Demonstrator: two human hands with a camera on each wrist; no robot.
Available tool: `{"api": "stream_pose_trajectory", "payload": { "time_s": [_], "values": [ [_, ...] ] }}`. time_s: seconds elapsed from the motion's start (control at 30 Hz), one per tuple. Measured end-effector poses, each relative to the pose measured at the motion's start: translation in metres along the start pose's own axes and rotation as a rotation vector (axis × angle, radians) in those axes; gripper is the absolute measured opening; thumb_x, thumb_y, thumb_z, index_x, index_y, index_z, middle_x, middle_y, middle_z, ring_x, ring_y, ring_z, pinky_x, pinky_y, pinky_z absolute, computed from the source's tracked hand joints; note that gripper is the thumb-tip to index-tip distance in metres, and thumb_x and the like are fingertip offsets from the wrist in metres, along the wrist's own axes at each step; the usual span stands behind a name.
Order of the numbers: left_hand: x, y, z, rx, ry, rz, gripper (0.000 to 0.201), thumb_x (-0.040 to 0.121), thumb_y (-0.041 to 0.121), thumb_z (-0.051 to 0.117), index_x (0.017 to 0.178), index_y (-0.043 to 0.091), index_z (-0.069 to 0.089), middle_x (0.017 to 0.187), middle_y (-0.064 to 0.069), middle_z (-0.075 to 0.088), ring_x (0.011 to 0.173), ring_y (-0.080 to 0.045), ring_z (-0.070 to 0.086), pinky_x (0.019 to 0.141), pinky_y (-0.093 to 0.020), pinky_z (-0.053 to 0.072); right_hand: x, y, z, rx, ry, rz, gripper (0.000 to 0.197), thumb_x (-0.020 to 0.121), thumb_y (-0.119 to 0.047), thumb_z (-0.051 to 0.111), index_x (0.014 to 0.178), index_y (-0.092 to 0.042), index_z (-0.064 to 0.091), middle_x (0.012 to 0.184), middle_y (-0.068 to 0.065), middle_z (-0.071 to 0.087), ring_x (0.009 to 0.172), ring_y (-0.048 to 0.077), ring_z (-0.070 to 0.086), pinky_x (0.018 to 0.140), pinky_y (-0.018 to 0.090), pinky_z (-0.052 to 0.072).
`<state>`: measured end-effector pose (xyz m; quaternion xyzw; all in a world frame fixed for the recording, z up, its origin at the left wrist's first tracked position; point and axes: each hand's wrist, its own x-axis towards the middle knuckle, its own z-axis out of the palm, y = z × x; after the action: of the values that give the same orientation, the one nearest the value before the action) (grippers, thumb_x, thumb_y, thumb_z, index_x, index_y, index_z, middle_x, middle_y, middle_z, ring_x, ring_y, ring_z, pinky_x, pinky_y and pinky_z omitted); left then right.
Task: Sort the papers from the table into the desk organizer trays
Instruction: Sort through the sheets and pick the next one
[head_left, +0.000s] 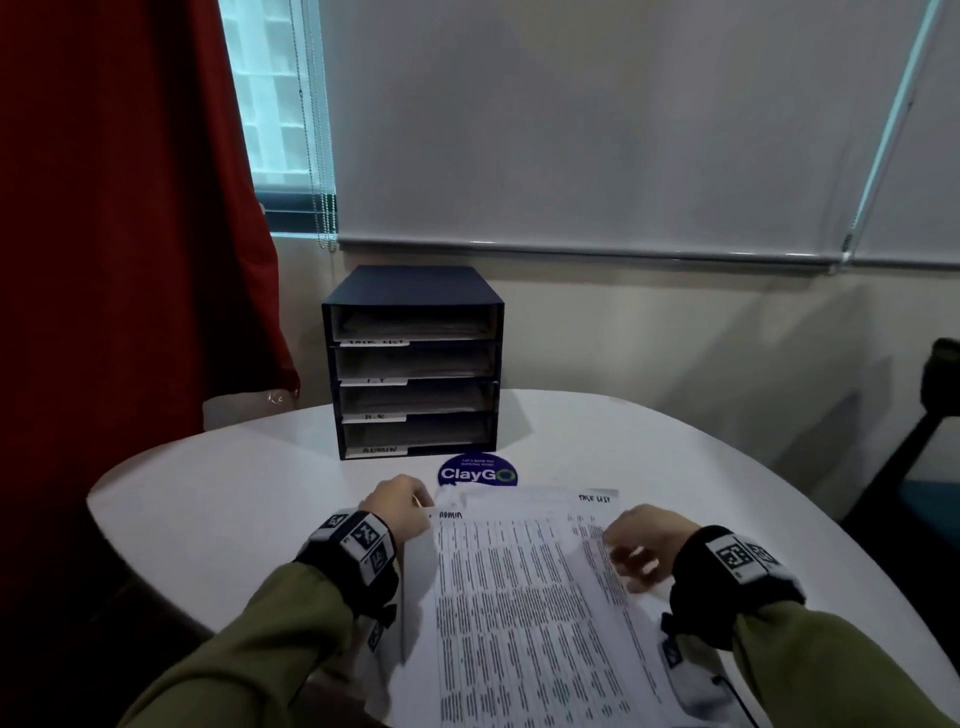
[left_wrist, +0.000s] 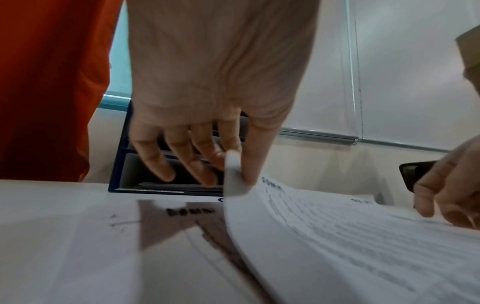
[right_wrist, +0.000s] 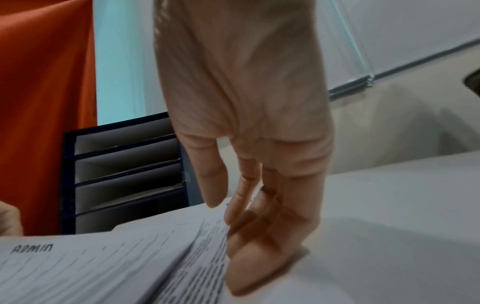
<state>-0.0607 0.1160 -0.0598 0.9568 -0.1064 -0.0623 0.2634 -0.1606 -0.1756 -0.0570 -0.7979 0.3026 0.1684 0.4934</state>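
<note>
The papers (head_left: 524, 597) lie in a loose stack at the lower centre of the head view, on the white worktop (head_left: 234, 499), with the dark desk organizer (head_left: 415, 364) standing upright behind them at the frame's middle, its four trays labelled and already holding sheets. The top sheet (left_wrist: 324, 236), marked ADMIN in its upper left corner, is lifted at that corner by the left hand (head_left: 400, 506), which pinches it between thumb and forefinger; the left wrist view shows it curling up off another ADMIN sheet (left_wrist: 78, 236) beneath. The right hand (head_left: 644, 545) sits at the stack's right edge, fingers bent down onto the paper; whether they pinch a sheet or only press on it cannot be told. A round ClayGo sticker (head_left: 478, 472) shows between stack and organizer. The paper looks light, thin and floppy, likely to sag, slide or drag its neighbour along, so holding both side edges should keep one sheet flat enough to feed into the bottom tray
</note>
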Motion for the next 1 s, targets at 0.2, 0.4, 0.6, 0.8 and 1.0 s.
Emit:
{"api": "stream_pose_trajectory", "payload": {
  "time_s": [0.2,0.4,0.6,0.8,1.0],
  "values": [
    [-0.013,0.014,-0.006,-0.465,-0.237,0.113,0.011,0.085,0.006,0.059,0.084,0.016,0.061,0.084,-0.007,0.053,0.071,-0.017,0.056,0.054,-0.023,0.052,-0.014,0.012,-0.007,0.092,-0.014,-0.146,0.019,0.077,-0.007,0.069,0.079,-0.012,0.051,0.055,0.005,0.050,0.049,0.021,0.048,0.052,0.028,0.043],
    [-0.018,0.003,0.014,-0.236,-0.168,-0.040,0.017,0.094,0.018,0.049,0.104,0.013,0.062,0.102,-0.009,0.058,0.081,-0.020,0.056,0.071,-0.030,0.049,-0.009,0.015,0.005,-0.102,0.007,-0.070,0.016,0.073,0.001,0.062,0.072,-0.010,0.050,0.061,0.010,0.047,0.052,0.019,0.045,0.052,0.026,0.042],
    [-0.021,-0.024,0.016,0.340,-0.108,-0.156,0.042,0.082,0.032,0.058,0.122,0.025,0.047,0.131,-0.007,0.039,0.120,-0.030,0.045,0.102,-0.040,0.041,-0.005,0.017,0.006,-0.142,0.020,-0.086,0.020,0.067,0.013,0.051,0.073,-0.006,0.050,0.063,0.010,0.045,0.050,0.021,0.047,0.056,0.030,0.046],
    [-0.015,-0.036,-0.001,0.249,-0.204,-0.197,0.060,0.078,0.038,0.073,0.127,0.015,0.046,0.130,-0.007,0.050,0.107,-0.022,0.051,0.087,-0.031,0.041,-0.006,0.019,0.004,-0.095,-0.012,-0.090,0.022,0.071,0.017,0.049,0.068,-0.006,0.047,0.065,0.010,0.042,0.050,0.020,0.046,0.051,0.027,0.043],
    [-0.021,-0.042,-0.003,0.244,-0.177,-0.232,0.037,0.082,0.016,0.065,0.117,0.014,0.054,0.128,-0.009,0.056,0.109,-0.023,0.055,0.081,-0.026,0.043,-0.005,0.030,0.000,0.029,-0.039,-0.134,0.026,0.069,0.019,0.050,0.059,-0.005,0.045,0.058,0.006,0.038,0.048,0.020,0.041,0.052,0.029,0.040]
  ]
}}
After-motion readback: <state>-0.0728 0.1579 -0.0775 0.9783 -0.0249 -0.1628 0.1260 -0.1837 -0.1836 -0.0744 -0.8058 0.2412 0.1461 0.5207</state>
